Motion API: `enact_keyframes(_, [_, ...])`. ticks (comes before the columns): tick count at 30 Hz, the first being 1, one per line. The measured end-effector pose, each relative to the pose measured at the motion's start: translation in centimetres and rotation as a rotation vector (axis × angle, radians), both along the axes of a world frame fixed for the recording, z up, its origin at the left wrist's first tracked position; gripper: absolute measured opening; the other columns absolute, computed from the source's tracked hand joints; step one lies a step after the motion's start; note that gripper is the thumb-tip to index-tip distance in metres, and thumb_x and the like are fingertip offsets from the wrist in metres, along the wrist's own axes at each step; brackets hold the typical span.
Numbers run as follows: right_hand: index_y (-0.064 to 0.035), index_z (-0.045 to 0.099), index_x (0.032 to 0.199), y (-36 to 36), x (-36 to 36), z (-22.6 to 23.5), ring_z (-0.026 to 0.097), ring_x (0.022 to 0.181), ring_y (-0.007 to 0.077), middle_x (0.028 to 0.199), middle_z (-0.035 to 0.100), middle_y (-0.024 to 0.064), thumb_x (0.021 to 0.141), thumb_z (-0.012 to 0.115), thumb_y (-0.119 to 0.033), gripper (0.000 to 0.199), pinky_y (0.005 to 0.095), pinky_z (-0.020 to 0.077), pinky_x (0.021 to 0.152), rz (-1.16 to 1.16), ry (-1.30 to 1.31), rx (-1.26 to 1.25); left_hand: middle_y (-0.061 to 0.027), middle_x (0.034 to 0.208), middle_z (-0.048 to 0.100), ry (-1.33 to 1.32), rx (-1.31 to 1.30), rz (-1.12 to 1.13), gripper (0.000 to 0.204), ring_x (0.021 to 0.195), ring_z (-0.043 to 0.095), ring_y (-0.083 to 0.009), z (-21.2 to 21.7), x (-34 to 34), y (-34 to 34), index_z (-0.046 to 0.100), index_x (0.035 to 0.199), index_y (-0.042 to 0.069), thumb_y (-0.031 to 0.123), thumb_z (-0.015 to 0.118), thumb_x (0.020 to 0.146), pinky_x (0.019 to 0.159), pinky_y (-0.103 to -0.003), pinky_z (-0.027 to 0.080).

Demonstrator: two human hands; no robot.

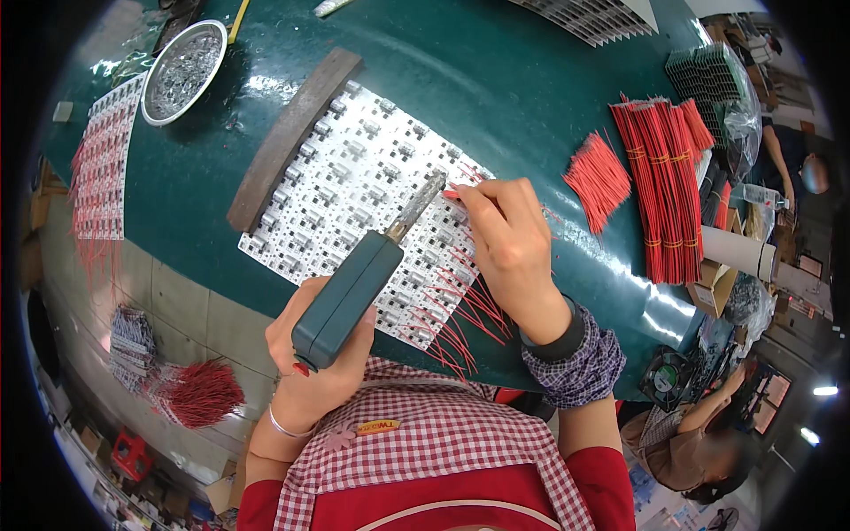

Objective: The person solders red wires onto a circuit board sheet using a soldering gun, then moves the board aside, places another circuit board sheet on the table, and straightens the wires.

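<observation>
— Left hand (319, 354) is wrapped around the green handle of the soldering iron (354, 288), tip resting on the right edge of the white panel of small circuit boards (341, 190). Where does everything sit?

— Going by size: the green tabletop (496, 80) carries the panel, with a brown wooden bar (292, 137) lying along its far-left edge. Bundles of red wires (660, 186) lie well to the right, and a metal bowl (181, 71) stands at the far left.

— And the right hand (509, 243)?

— Pinched on a thin red wire (453, 194), its end right at the iron's tip.

— How should this joint be done well?

— I'd judge: keep the wire end flat on its pad, touch the tip to both briefly, hold the wire motionless until the solder sets, and avoid disturbing the wires already attached (456, 310) along the near edge.
</observation>
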State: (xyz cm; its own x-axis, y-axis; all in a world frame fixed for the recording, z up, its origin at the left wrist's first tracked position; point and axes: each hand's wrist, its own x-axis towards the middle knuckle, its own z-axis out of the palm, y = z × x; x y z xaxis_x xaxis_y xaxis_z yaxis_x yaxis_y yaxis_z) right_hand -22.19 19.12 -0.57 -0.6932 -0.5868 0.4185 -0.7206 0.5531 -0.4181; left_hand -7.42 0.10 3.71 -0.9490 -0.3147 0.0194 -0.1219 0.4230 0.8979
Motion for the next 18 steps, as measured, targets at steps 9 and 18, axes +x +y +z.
enact_keyframes(9, [0.0004, 0.070, 0.103, -0.02, -0.26, 0.07, 0.060, 0.083, 0.0283, 0.093, 0.062, 0.0117, 0.069, 0.071, 0.011, 0.035, 0.0372, 0.0506, 0.068, 0.023, -0.039, 0.004, -0.0126, 0.089, 0.068, -0.002, -0.003, -0.012, 0.017, 0.073, 0.066, -0.0173, -0.15, -0.06, 0.02, 0.067, 0.093, -0.007, -0.009, 0.073, 0.078, 0.066, -0.028, 0.052])
enact_keyframes(18, [0.0045, 0.066, 0.103, 0.16, -0.38, 0.21, 0.057, 0.088, 0.0293, 0.097, 0.059, 0.0133, 0.073, 0.063, 0.006, 0.030, 0.0375, 0.0506, 0.072, 0.060, -0.054, 0.051, -0.0107, 0.084, 0.065, -0.001, -0.034, -0.009, 0.015, 0.069, 0.063, -0.0172, -0.21, -0.31, 0.11, 0.068, 0.089, -0.005, -0.008, 0.074, 0.076, 0.063, -0.028, 0.050])
